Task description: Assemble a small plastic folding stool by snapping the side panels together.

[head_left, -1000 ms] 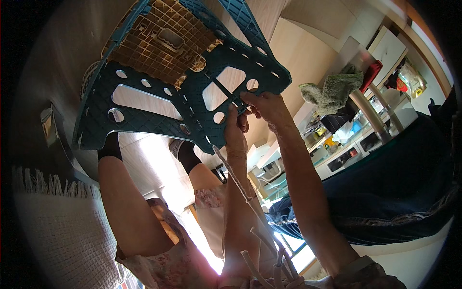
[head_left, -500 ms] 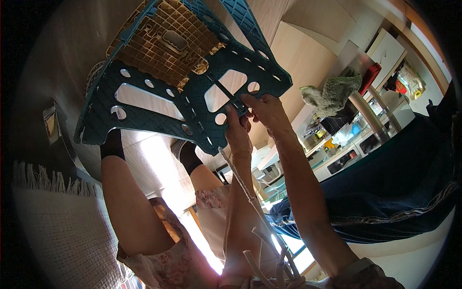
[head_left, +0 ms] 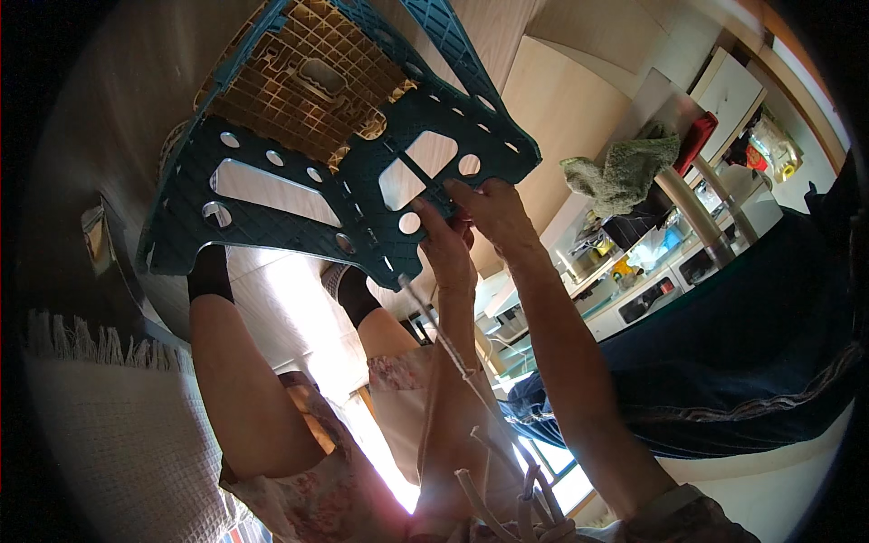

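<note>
A folding step stool [head_left: 299, 213] is held up before me, unfolded, with its underside toward me. Its leg panels are dark green with cut-out holes, and the ribbed underside of its tan top [head_left: 285, 90] shows. Both hands grip the edge of the right-hand leg panel, close together beside a long cut-out. My left hand [head_left: 446, 244] has its thumb on the panel's face and its fingers curled behind. My right hand [head_left: 493, 213] pinches the same edge just to the right, its fingertips partly hidden. A pale cord [head_left: 444, 339] runs up over my left forearm toward the stool's lower corner.
My legs [head_left: 240, 380] are below the stool, over a wooden floor with a bright sun patch. A fringed woven cloth [head_left: 118, 425] lies at left. Right are a green towel [head_left: 625, 172] on a rail, cluttered shelves and dark blue striped fabric [head_left: 724, 362].
The stool has shifted slightly left, tilting a little, and both hands have moved with it. They keep their grip on the panel edge.
</note>
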{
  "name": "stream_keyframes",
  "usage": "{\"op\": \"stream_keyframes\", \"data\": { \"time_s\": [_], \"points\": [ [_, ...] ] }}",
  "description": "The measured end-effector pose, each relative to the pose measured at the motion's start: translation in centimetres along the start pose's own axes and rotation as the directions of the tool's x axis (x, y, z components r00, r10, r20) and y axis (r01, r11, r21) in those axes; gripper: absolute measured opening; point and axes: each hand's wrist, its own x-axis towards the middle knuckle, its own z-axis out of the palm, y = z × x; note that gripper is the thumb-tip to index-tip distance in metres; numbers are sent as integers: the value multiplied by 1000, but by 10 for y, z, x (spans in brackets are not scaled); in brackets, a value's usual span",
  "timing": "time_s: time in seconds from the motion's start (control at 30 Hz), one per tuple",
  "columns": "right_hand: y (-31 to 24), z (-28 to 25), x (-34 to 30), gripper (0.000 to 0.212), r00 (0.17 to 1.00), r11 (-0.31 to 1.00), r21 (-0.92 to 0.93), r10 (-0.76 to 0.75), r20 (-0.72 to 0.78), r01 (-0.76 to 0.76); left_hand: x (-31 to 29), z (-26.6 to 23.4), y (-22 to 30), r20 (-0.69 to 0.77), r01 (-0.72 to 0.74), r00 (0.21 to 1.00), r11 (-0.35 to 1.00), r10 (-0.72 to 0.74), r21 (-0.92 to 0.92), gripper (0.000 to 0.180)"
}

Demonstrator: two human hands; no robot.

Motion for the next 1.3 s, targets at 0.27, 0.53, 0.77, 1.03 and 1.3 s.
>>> {"op": "stream_keyframes", "data": {
  "time_s": [0.27,0.53,0.77,1.03,1.3],
  "points": [
    [-7,20,-1,51,999,999,-36,-17,-33,15,37,-34,-16,40,-159,987,985,156,72,56],
    [9,8,1,47,1000,997,81,15,-15,-14,4,-5,-5,108,-121,986,991,126,-55,39],
    [-1,11,-10,37,995,915,394,60,83,-88,-1,1,6,51,-224,973,975,224,0,26],
    [-35,37,-18,28,973,809,565,227,-50,-160,1,-3,6,-24,-234,971,969,237,83,28],
    [-17,41,-9,49,947,870,487,219,-234,-81,-21,22,49,-121,48,991,993,-61,-105,50]
  ]
}}
